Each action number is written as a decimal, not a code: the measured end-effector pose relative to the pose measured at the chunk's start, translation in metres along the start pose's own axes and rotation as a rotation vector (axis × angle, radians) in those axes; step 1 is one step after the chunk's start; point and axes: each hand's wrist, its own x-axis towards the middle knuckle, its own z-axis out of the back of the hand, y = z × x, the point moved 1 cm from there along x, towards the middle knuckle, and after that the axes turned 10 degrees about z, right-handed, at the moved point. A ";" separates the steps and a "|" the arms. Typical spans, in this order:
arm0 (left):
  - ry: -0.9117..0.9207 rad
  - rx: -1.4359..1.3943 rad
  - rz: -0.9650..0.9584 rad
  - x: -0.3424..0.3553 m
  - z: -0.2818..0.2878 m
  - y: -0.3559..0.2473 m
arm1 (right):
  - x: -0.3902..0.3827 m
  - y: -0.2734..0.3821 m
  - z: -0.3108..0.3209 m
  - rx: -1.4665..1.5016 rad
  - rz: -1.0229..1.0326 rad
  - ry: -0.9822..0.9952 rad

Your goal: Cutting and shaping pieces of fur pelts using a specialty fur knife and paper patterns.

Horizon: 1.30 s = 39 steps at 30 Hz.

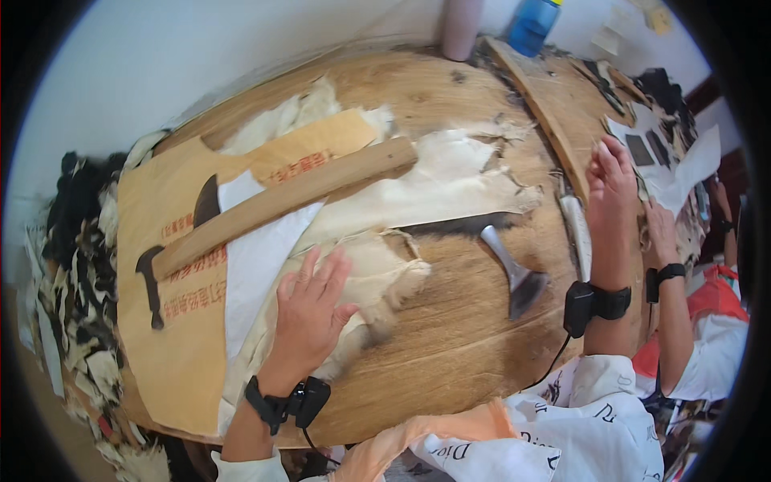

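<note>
My left hand (309,309) lies flat, fingers spread, on a pale hide (385,261) with a furry edge. Beside it runs a white paper sheet (261,257) over a tan paper sheet (177,361) with red print. A thick wooden bar (297,201) rests across the papers; a dark hammer-shaped metal piece (150,289) and a curved dark blade (207,202) show beside it. My right hand (610,177) is raised at the table's right, fingers curled together; what they hold, if anything, is hidden. Nearest it is a white-handled tool (576,229). A wide-bladed metal cutter (518,277) lies between my hands.
A long wooden strip (546,120) crosses the right side. A pink bottle (462,32) and a blue bottle (532,28) stand at the back. Black and white fur scraps (88,297) pile up at left. A co-worker's hand (662,229) is close to my right arm, near white papers (695,165).
</note>
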 end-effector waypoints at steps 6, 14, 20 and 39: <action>0.214 0.231 0.118 0.007 -0.026 -0.002 | -0.052 -0.013 0.074 -0.799 -0.049 0.346; 0.136 0.230 0.111 0.006 -0.035 0.006 | -0.047 -0.041 0.081 -1.482 0.299 0.525; 0.085 0.024 0.158 -0.001 -0.012 0.001 | -0.037 -0.025 0.051 -1.843 0.176 0.743; -0.085 -1.568 0.923 -0.056 0.038 0.110 | -0.091 -0.070 -0.237 -0.900 0.702 1.625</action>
